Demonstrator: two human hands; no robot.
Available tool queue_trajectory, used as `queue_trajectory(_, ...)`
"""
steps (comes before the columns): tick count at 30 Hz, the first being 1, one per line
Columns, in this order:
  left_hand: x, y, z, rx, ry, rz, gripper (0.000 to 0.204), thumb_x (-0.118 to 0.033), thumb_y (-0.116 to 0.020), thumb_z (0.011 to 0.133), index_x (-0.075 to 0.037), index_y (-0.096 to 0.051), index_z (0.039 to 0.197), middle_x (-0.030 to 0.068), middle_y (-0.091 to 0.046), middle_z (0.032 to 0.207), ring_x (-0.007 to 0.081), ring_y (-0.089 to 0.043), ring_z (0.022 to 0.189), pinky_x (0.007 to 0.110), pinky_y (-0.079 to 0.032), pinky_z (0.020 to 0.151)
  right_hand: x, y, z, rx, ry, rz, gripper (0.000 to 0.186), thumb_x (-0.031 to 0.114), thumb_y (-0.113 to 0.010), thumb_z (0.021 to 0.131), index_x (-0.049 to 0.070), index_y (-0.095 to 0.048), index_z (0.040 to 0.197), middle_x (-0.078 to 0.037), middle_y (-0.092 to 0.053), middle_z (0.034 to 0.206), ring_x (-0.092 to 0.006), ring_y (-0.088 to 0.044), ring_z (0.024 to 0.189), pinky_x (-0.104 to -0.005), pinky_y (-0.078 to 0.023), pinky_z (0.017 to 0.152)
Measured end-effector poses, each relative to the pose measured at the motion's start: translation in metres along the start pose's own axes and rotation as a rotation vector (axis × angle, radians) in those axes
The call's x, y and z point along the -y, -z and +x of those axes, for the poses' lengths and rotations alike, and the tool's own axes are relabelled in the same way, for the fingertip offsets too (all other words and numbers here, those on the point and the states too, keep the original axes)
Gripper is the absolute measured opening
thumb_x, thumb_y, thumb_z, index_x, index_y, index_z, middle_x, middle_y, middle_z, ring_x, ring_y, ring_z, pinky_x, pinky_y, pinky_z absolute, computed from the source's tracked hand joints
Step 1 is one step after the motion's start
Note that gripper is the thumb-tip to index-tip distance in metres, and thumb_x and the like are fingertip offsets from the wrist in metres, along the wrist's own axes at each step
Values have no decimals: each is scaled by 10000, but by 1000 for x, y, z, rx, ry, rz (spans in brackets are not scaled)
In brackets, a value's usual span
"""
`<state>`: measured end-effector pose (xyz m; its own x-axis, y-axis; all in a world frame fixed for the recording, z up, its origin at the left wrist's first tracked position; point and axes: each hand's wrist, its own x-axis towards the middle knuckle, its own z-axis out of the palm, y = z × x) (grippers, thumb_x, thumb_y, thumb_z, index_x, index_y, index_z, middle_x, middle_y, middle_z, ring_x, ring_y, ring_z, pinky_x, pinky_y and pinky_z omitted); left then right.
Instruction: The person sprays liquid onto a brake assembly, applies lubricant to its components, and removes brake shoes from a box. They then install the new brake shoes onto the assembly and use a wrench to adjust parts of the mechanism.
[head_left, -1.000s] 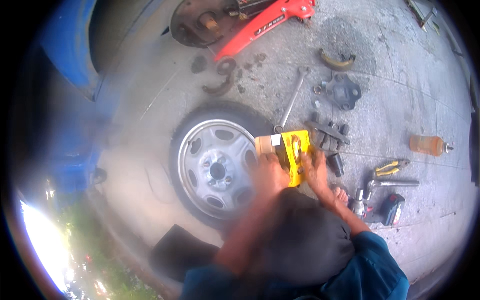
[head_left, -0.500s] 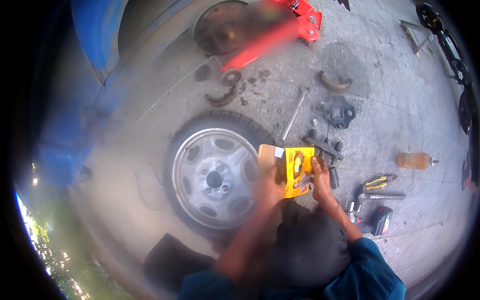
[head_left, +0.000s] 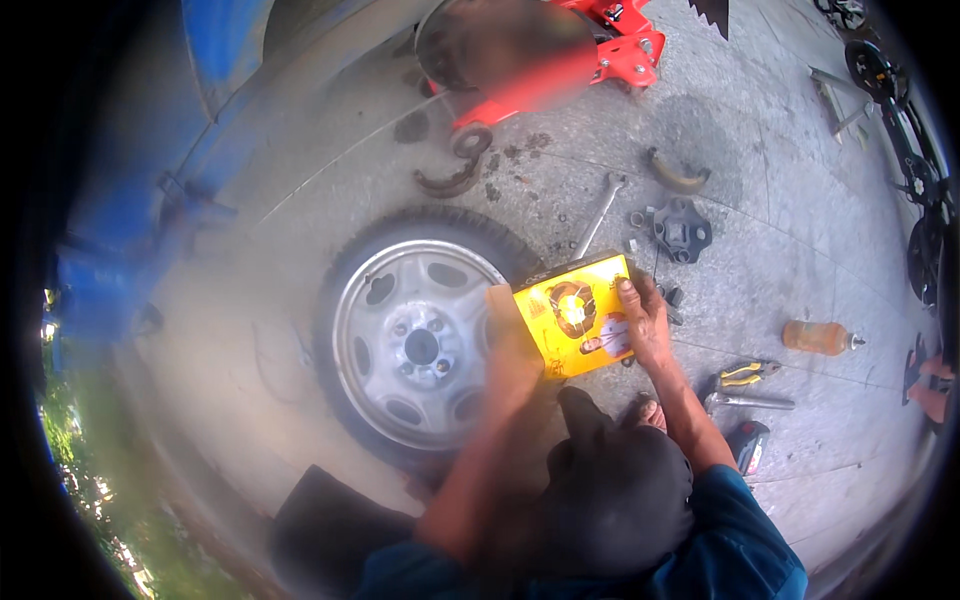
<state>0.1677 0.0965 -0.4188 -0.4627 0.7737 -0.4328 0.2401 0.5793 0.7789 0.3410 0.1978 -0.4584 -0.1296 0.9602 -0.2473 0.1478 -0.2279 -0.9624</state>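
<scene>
A yellow cardboard box (head_left: 575, 318) with printed pictures on its broad face is between my hands, above the floor beside the wheel. My right hand (head_left: 647, 318) grips its right edge, thumb on the printed face. At the opposite edge, my left hand (head_left: 515, 362) is blurred but closed against the side of the box, near a small tan patch of cardboard. What the box holds cannot be seen. Left of it, a tyre on a silver steel wheel (head_left: 385, 385) lies flat. Dark metal parts are partly hidden behind the box and my right hand.
A red jack (head_left: 625, 60) stands at the far side. Curved brake shoes (head_left: 455, 182), a wrench (head_left: 600, 215) and a dark hub part (head_left: 683, 232) lie on the concrete. To the right are a bottle (head_left: 815, 338), yellow-handled pliers (head_left: 742, 374) and a tool battery (head_left: 748, 445).
The box has turned so its broad printed face shows more fully, and it tilts differently. Both hands stay on it. The whole view has shifted slightly.
</scene>
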Motion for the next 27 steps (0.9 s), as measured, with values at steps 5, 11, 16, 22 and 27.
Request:
queue_trajectory(5, -27, 15, -3, -109, -176, 34, 410, -62, -598, 792, 30, -536, 1187, 239, -641, 1002, 305, -621, 927, 393, -471, 792, 29, -6, 0, 4, 105, 84, 513, 343, -535, 951, -61, -482, 1263, -170, -570, 1189, -244, -522, 1104, -343, -391, 971)
queue_trajectory(11, -49, 39, 7, 351, 47, -116, 525, -107, -649, 800, 16, -450, 1271, 174, -601, 1119, 257, -587, 1035, 365, -466, 857, 74, 3, 24, 171, 136, 87, 441, 315, -587, 918, -30, -539, 1188, -154, -602, 1105, -223, -562, 1007, -332, -436, 897)
queue_trajectory(16, -14, -17, 22, 399, -61, -608, 536, -150, -696, 789, -20, -473, 1259, 123, -615, 1088, 202, -611, 938, 314, -493, 740, 104, 24, 41, 326, 108, -230, 448, 349, -650, 881, -20, -583, 1125, -118, -642, 1011, -189, -595, 932, -318, -466, 848)
queue_trajectory(22, -6, -28, 18, 324, -140, -733, 550, -201, -753, 776, -63, -501, 1245, 61, -632, 1050, 135, -640, 821, 253, -524, 601, 118, 6, 54, 487, 137, -307, 415, 316, -679, 873, -21, -583, 1095, -92, -641, 965, -144, -591, 887, -296, -476, 796)
queue_trajectory(27, 1, -34, 16, 342, -94, -808, 452, -190, -706, 814, -55, -521, 1203, 63, -635, 1010, 133, -640, 755, 250, -522, 558, 120, 6, 63, 459, 119, -366, 408, 294, -683, 868, -25, -576, 1097, -107, -635, 940, -148, -592, 848, -295, -483, 753)
